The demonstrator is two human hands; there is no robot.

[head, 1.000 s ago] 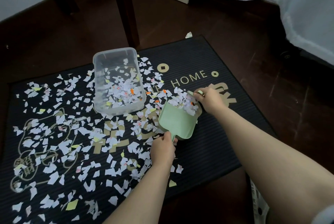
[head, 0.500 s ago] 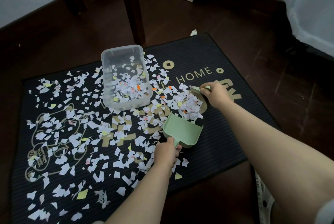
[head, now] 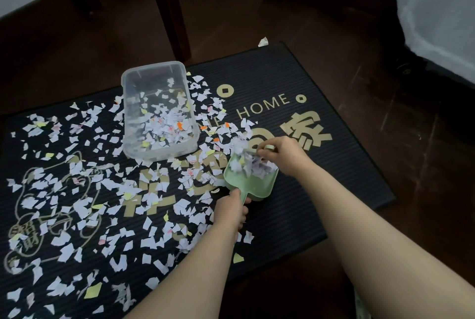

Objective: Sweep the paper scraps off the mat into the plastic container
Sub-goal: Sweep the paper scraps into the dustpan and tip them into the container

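Your clear, round-cornered plastic container (head: 154,66) sits upright on the ribbed black mat (head: 295,205), its far end near the mat's far edge, with a layer of torn paper scraps (head: 77,203) inside and many more scattered flat to its left and nearer you. To its right, your left hand (head: 230,206) grips the handle of the smooth green dustpan (head: 257,185). The pan's long axis runs roughly parallel to the container's long sides, with its mouth pointing away from you and holding a heap of scraps. Your right hand (head: 282,155) pinches a small green tool (head: 268,147), blurred, at that mouth. Bare ribbing lies further right of the container.
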